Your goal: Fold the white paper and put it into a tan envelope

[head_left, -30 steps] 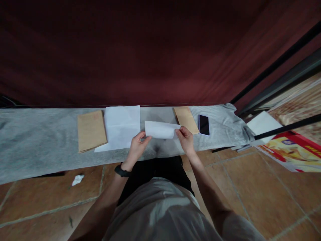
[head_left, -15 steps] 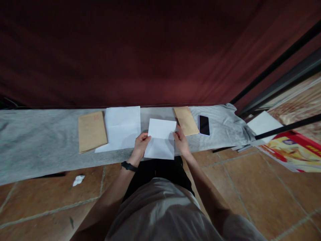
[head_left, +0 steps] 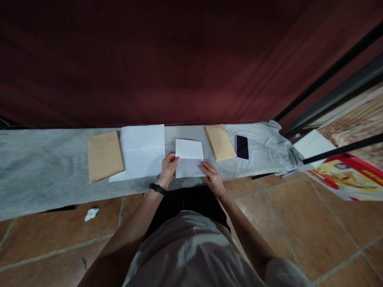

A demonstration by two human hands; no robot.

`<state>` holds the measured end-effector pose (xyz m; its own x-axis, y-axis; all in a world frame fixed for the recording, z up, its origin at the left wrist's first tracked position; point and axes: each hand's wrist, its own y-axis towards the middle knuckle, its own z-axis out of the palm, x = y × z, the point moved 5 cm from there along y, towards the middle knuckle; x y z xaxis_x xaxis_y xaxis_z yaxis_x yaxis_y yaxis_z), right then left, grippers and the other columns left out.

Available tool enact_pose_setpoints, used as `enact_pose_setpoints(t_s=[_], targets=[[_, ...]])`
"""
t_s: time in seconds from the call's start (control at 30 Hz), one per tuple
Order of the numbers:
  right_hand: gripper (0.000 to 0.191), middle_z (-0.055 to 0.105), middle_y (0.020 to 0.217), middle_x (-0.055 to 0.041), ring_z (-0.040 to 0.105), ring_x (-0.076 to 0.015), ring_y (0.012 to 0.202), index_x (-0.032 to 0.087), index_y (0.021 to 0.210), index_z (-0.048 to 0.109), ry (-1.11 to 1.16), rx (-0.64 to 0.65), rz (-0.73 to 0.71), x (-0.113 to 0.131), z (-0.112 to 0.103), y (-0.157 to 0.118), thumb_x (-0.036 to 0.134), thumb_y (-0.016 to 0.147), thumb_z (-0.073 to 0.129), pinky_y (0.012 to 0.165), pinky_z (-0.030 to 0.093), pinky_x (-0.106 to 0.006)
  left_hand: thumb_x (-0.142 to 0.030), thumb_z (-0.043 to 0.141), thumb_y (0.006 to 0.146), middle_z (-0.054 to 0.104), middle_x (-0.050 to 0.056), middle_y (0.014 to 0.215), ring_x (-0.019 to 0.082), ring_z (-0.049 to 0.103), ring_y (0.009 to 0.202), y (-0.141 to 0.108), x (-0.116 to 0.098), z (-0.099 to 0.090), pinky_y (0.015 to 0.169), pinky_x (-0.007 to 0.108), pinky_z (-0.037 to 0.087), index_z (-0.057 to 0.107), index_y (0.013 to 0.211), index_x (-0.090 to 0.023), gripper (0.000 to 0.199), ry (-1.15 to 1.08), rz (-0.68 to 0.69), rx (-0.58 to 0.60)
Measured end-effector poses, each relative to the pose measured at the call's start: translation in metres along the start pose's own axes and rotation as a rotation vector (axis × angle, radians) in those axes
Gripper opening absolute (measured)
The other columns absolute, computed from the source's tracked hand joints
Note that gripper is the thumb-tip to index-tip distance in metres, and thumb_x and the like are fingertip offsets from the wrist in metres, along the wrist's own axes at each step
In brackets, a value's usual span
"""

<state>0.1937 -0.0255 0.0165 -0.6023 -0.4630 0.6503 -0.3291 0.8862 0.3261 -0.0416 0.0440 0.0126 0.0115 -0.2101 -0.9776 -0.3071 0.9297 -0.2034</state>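
Note:
A white sheet of paper with a crease across its middle lies low over the cloth-covered bench in front of me. My left hand, with a dark band on its wrist, is closed on the sheet's left edge, thumb on top. On the lower right edge rests my right hand, its fingers stretched out over the paper and its thumb hidden. Left of the hands is a larger white paper, also creased. Brown envelopes overlap its left side. Another brown envelope lies beyond my right hand.
A phone lies right of the envelope on the grey cloth. A dark red curtain hangs behind the bench. At right stand black bars and a colourful box. A crumpled white tissue is on the tiled floor.
The sheet has gone down toward the bench and looks shorter. My right hand has shifted from pinching its right edge to lying with fingers over its lower right. The left hand keeps its hold.

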Motion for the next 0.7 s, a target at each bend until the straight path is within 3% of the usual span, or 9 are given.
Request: enact_pose_setpoints(t_s=[0.13, 0.2, 0.3, 0.37, 0.43, 0.5, 0.7], targets=[[0.058, 0.057, 0.148, -0.0040, 0.050, -0.0204, 0.139, 0.027, 0.139, 0.061, -0.009, 0.034, -0.018, 0.002, 0.006, 0.006, 0.002, 0.088, 0.048, 0.121, 0.039, -0.046, -0.026, 0.067, 0.078, 0.069, 0.003, 0.086, 0.019, 0.066, 0.079, -0.006, -0.002, -0.004, 0.075, 0.032, 0.054, 0.063, 0.118, -0.017, 0.041, 0.168, 0.085, 0.029], [0.056, 0.059, 0.146, -0.0042, 0.052, -0.0200, 0.137, 0.027, 0.137, 0.063, -0.018, 0.046, -0.034, 0.003, 0.008, 0.006, 0.002, 0.088, 0.049, 0.120, 0.039, -0.045, -0.025, 0.064, 0.083, 0.069, 0.010, 0.112, 0.024, 0.067, 0.102, -0.022, -0.012, -0.008, 0.092, 0.040, 0.055, 0.058, 0.131, -0.016, 0.048, 0.422, 0.291, 0.094], [0.055, 0.060, 0.145, -0.0050, 0.052, -0.0203, 0.137, 0.026, 0.136, 0.064, -0.042, 0.075, -0.061, 0.005, 0.010, 0.005, 0.003, 0.088, 0.051, 0.121, 0.037, -0.046, -0.032, 0.059, 0.093, 0.047, 0.018, 0.151, 0.032, 0.045, 0.140, -0.058, -0.023, -0.009, 0.115, 0.049, 0.040, 0.054, 0.138, -0.017, 0.048, 0.788, 0.632, 0.162], [0.055, 0.059, 0.146, -0.0048, 0.051, -0.0209, 0.138, 0.027, 0.137, 0.063, -0.064, 0.102, -0.065, 0.005, 0.011, 0.004, 0.003, 0.088, 0.052, 0.122, 0.036, -0.048, -0.036, 0.059, 0.095, 0.038, 0.016, 0.160, 0.032, 0.033, 0.149, -0.082, -0.021, 0.000, 0.121, 0.050, 0.034, 0.050, 0.143, -0.019, 0.052, 0.952, 0.772, 0.329], [0.057, 0.058, 0.147, -0.0045, 0.050, -0.0213, 0.139, 0.028, 0.138, 0.062, -0.086, 0.123, -0.058, 0.004, 0.012, 0.005, 0.003, 0.087, 0.052, 0.122, 0.035, -0.049, -0.037, 0.059, 0.095, 0.034, 0.013, 0.163, 0.031, 0.028, 0.152, -0.096, -0.014, 0.009, 0.123, 0.051, 0.029, 0.048, 0.146, -0.021, 0.055, 1.071, 0.828, 0.465], [0.057, 0.058, 0.147, -0.0045, 0.050, -0.0212, 0.140, 0.027, 0.138, 0.062, -0.100, 0.139, -0.051, 0.003, 0.013, 0.006, 0.004, 0.087, 0.053, 0.123, 0.034, -0.049, -0.035, 0.057, 0.096, 0.035, 0.012, 0.163, 0.028, 0.029, 0.153, -0.101, -0.007, 0.015, 0.124, 0.051, 0.027, 0.047, 0.147, -0.020, 0.054, 1.149, 0.834, 0.524], [0.048, 0.060, 0.145, -0.0060, 0.052, -0.0204, 0.138, 0.024, 0.133, 0.066, -0.078, 0.146, -0.059, -0.001, 0.010, 0.005, 0.007, 0.089, 0.054, 0.123, 0.034, -0.047, -0.033, 0.056, 0.097, 0.041, 0.012, 0.160, 0.026, 0.034, 0.150, -0.093, 0.001, 0.012, 0.125, 0.047, 0.028, 0.048, 0.148, -0.018, 0.054, 1.186, 0.825, 0.526]])
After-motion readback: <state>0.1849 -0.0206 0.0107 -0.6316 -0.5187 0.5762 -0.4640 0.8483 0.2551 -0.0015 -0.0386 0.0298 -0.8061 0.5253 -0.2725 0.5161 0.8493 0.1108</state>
